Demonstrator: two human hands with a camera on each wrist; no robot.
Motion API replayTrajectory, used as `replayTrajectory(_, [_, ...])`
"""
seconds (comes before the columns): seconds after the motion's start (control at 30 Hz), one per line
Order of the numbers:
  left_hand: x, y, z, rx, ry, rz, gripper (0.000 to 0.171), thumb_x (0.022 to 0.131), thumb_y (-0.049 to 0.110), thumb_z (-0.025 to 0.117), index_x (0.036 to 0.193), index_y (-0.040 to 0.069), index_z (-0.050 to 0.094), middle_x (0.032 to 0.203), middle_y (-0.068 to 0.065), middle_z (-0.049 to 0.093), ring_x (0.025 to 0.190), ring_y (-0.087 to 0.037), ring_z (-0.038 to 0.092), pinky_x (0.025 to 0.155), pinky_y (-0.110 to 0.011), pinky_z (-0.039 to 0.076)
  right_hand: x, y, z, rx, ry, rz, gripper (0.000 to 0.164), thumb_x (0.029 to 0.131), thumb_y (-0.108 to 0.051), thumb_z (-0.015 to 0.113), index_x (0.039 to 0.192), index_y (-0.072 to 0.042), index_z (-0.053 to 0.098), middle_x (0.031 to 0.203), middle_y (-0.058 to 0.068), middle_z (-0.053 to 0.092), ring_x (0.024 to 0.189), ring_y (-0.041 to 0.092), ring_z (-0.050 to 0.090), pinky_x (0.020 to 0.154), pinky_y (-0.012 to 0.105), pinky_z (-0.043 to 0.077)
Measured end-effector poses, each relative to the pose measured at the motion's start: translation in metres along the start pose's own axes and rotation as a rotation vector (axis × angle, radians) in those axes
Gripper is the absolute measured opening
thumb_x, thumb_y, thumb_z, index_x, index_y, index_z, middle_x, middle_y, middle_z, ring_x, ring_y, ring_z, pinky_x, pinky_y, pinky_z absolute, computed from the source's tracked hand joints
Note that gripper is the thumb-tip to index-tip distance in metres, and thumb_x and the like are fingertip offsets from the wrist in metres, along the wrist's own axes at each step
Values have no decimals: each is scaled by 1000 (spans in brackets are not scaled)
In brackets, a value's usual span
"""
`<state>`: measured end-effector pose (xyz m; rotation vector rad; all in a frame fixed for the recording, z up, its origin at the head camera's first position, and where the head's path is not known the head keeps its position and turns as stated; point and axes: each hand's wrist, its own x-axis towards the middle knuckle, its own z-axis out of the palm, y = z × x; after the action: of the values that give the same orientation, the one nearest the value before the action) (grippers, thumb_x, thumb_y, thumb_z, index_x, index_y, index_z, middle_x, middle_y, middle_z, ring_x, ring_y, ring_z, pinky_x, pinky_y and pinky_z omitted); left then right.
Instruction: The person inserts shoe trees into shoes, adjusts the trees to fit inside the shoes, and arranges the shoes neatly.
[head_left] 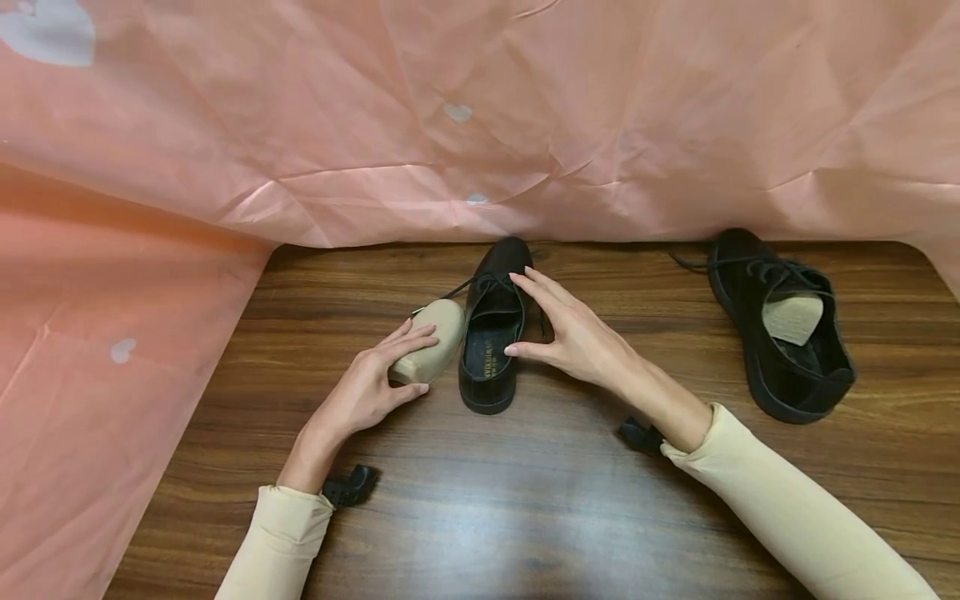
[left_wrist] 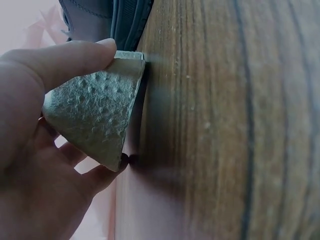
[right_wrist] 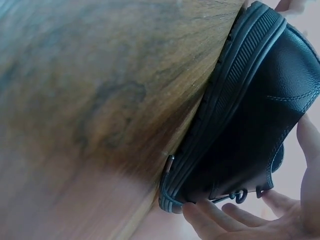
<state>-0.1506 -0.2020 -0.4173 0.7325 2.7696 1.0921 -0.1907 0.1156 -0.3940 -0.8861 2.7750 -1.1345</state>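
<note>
My left hand [head_left: 358,387] holds a beige moulded-pulp shoe insert [head_left: 438,333] just left of a black lace-up shoe [head_left: 486,390]. In the left wrist view, thumb and fingers lie on opposite sides of the rough, wedge-shaped insert [left_wrist: 97,102], low over the wood. The shoe stands sole down, toe pointing away, with its printed insole showing. On its right side rests my right hand [head_left: 577,337], fingers extended by the laces and thumb at the opening's edge. In the right wrist view, those fingertips touch the front of the black shoe [right_wrist: 240,135].
A second black shoe [head_left: 750,367] stands at the right with a beige insert [head_left: 795,317] inside. Its loose lace [head_left: 690,265] trails left. Pink cloth [head_left: 465,125] with pale hearts hangs along the back and left of the wooden table [head_left: 480,483].
</note>
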Motion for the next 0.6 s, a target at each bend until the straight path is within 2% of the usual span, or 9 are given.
replayTrajectory(0.33, [1,0,0,14,116,41,63,74,10,88,132,21,66,140,7,59,140,-24,42,111,-46,37,0,0,0,-6,6,7,93,82,-42,81,157,-20,30,162,13,25,145,32,31,111,55,34])
replayTrajectory(0.6, [0,1,0,-11,159,53,60,73,12,88,128,22,68,135,8,62,138,-18,45,109,-42,40,1,0,0,-9,6,-3,92,82,-43,81,157,-20,32,161,14,27,144,33,31,110,55,34])
